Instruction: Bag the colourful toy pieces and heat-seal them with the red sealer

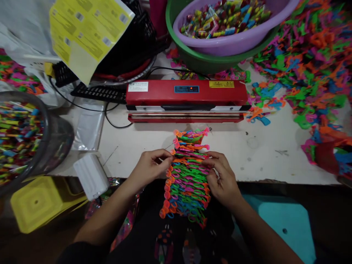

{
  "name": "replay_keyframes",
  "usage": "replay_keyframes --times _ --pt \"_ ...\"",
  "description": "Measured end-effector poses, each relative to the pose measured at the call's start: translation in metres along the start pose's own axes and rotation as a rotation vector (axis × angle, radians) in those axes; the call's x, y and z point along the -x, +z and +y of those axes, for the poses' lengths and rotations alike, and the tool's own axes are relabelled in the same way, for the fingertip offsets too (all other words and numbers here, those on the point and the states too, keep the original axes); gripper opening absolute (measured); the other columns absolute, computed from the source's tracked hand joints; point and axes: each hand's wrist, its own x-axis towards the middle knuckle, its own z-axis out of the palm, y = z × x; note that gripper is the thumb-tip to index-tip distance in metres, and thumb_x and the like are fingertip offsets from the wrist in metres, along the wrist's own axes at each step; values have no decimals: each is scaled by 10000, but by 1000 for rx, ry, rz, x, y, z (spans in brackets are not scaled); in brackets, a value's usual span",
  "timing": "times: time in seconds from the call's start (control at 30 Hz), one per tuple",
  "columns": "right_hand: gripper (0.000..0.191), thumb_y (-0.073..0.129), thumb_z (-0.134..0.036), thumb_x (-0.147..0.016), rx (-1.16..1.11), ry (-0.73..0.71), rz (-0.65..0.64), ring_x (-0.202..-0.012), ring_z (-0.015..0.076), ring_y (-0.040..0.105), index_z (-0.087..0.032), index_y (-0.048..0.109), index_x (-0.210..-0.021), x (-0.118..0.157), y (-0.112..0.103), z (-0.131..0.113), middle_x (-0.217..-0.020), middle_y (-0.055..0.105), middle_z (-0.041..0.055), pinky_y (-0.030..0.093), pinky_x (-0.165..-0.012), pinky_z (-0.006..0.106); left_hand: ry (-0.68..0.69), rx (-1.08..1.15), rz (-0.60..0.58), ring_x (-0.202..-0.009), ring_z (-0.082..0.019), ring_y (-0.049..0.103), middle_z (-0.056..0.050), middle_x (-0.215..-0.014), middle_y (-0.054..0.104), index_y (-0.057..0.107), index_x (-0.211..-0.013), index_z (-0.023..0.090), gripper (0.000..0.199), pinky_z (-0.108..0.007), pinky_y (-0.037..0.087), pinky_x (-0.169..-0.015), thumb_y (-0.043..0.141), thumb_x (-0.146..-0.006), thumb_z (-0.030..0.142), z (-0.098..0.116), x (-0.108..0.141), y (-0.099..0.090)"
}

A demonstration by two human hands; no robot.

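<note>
A long bundle of small plastic pieces (189, 179) lies side by side in bright green, orange, pink and blue, running from the worktable down over my lap. Round orange and pink suction-cup-like ends line its left edge. At that edge, near the upper part, my left hand (154, 165) pinches with thumb and forefinger. My right hand (222, 178) grips the opposite edge with bent fingers, slightly lower. Just beyond the far end of the bundle sits a red bag sealer (159, 93) with a small lit orange light; its jaw faces me.
Loose plastic toy pieces (316, 62) heap up on the right. A purple basin (220, 46) of wrapped items rests in a green basin (189, 60). To the left stand a grey bucket (59, 132), clear bags (89, 126), a white box (92, 176) and yellow label sheets (85, 27).
</note>
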Motion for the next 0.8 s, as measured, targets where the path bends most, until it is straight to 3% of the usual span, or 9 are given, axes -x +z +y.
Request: replay_keyframes --times 0.2,0.37,0.53,0.6,0.67,0.73,0.8 --pt "257 387 -70 -750 -72 13 13 -1031 212 497 -207 520 -922 2 4 7 -1064 486 85 459 -802 362 77 -102 44 -738 -119 593 -2 -757 661 639 -781 169 151 -245 466 -713 537 -782 281 -8 5 2" --pt "155 451 -163 -812 -196 62 93 -1060 215 481 -220 523 -937 7 11 12 -1083 486 81 440 -867 396 118 -73 32 -823 -141 608 -33 -861 670 622 -858 175 187 -293 479 -772 523 -816 328 -14 11 6" --pt "318 518 -319 -825 -468 153 245 -1110 217 501 -250 481 -1133 8 15 17 -1185 482 92 413 -953 433 203 36 84 -1013 -186 563 -84 -1082 605 552 -1072 187 332 -351 457 -895 571 -800 375 -26 12 5" --pt "335 501 -404 -831 -646 243 348 -1095 216 532 -258 485 -1132 11 15 24 -1193 511 81 417 -957 442 224 148 87 -1148 -223 494 -108 -1246 516 464 -1217 209 464 -399 411 -980 565 -804 395 -37 18 5" --pt "347 477 -466 -833 -839 423 405 -1095 212 548 -258 515 -1108 20 18 32 -1177 558 67 412 -970 443 168 275 18 -1265 -253 390 -103 -1391 386 362 -1330 249 560 -443 338 -1053 525 -826 432 -52 28 8" --pt "369 469 -501 -829 -997 659 370 -1120 204 542 -258 555 -1093 33 26 38 -1171 592 51 398 -994 430 54 376 -77 -1338 -257 281 -60 -1459 297 322 -1371 291 597 -460 234 -1115 489 -832 489 -68 40 15" --pt "403 476 -553 -806 -1104 834 287 -1151 202 525 -266 601 -1061 47 39 36 -1166 611 32 394 -1008 411 -75 505 -129 -1366 -246 216 -29 -1447 329 367 -1352 310 618 -448 140 -1147 495 -800 559 -82 51 27"
